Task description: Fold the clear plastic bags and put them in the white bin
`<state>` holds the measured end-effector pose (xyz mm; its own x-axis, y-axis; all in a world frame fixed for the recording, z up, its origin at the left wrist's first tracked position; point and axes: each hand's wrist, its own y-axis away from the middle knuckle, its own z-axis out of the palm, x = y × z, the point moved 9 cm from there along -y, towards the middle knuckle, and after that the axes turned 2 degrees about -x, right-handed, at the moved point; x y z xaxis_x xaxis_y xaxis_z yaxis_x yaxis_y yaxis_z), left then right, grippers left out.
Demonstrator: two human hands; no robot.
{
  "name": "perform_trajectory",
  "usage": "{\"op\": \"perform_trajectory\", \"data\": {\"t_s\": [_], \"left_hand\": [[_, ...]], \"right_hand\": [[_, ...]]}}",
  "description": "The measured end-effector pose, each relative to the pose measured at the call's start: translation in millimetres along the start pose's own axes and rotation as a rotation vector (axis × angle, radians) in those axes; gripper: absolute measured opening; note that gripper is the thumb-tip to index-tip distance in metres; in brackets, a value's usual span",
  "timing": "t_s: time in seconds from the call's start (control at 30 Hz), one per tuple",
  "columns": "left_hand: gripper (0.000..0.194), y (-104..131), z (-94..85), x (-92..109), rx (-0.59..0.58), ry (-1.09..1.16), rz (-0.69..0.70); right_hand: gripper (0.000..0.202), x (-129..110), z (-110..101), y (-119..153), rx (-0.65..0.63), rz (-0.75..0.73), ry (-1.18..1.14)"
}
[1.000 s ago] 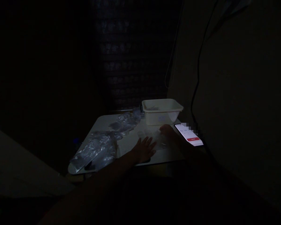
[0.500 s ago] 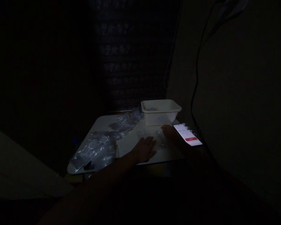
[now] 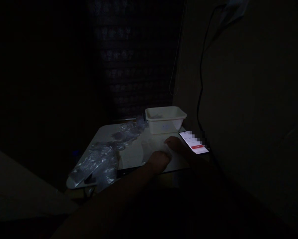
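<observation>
My left hand [image 3: 159, 161] is closed low over the front part of the white table [image 3: 131, 156]; what its fingers hold, if anything, is hidden. Just beyond and to its right, my right hand [image 3: 175, 144] has its fingers pressed together near a faint clear plastic bag [image 3: 156, 144] lying flat. The dim light hides whether the fingers grip the bag. Behind the hands stands a white plastic tub [image 3: 165, 126] with some clear plastic inside.
Crumpled clear plastic bags [image 3: 99, 162] cover the table's left side, with more [image 3: 129, 131] toward the back. A lit phone [image 3: 194, 142] lies at the right edge. A dark cable [image 3: 201, 83] hangs along the right wall.
My left hand has gone from spread fingers to closed and moved slightly right. My right hand stays near the same spot on the table. The view has shifted a little.
</observation>
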<state>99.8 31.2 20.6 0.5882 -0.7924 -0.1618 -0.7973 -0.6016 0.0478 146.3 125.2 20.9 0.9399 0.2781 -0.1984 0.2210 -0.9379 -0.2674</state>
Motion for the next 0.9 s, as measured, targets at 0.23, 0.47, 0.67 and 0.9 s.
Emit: {"op": "perform_trajectory", "data": {"t_s": [0.23, 0.47, 0.67, 0.9], "left_hand": [[0.024, -4.0, 1.7, 1.7, 0.006, -0.017, 0.011], [0.021, -5.0, 1.2, 1.2, 0.021, -0.033, -0.023], [0.019, -5.5, -1.5, 1.4, 0.023, -0.050, -0.024], [0.020, -10.7, -7.4, -4.0, 0.055, 0.052, -0.086]], "right_hand": [[0.033, 7.2, -6.6, 2.2, 0.027, 0.079, -0.080], [0.030, 9.1, -7.1, 3.9, 0.018, 0.093, -0.126], [0.030, 9.5, -6.8, 5.3, -0.037, 0.152, -0.142], [0.024, 20.9, -10.4, 3.6, 0.050, 0.159, -0.310]]}}
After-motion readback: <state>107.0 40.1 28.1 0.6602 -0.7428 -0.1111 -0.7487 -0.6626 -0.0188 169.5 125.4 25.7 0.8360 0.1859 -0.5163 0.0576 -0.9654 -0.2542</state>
